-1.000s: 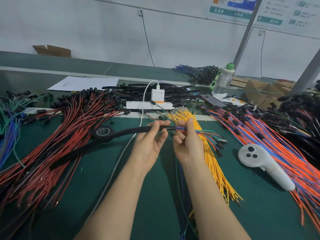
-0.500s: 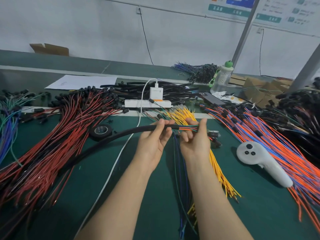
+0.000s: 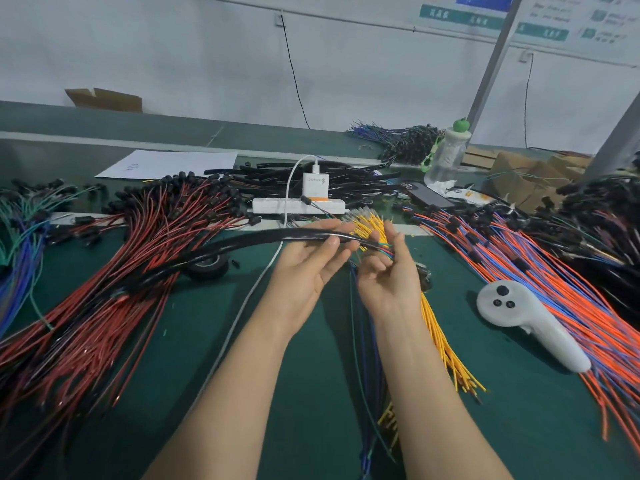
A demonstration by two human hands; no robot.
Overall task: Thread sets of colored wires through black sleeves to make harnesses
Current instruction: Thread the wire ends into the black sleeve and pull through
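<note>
Now, where is the workpiece at this step? asks the trainee.

Instructor: The long black flexible sleeve is held in the air in front of the white power strip. Its open end is to the strip's front right. Its tail droops to the front left, over the heap of red-and-black wires and the black tape roll.

Trainee: And the grip?

Instructor: The left hand lies palm-up under the sleeve end, with the thumb pressing the sleeve onto the fingers. This supports the mouth so that it does not sag. The right hand pinches the set of thin coloured wires between thumb and fingers, right at the mouth (a short grip, probably so the wires do not buckle when pushed).

Trainee: How far along is the threading?

Instructor: The wires meet the sleeve mouth, but how deep they go inside cannot be told. The rest of the set hangs down in front of the strip toward the person, beside the bundle of yellow wires. I judge the feed to be at an early stage.

Trainee: Anything to avoid?

Instructor: The white handheld controller lies to the strip's front right, apart from both hands. The spread of orange-and-blue wires lies beyond it and could snag a loose strand.
</note>
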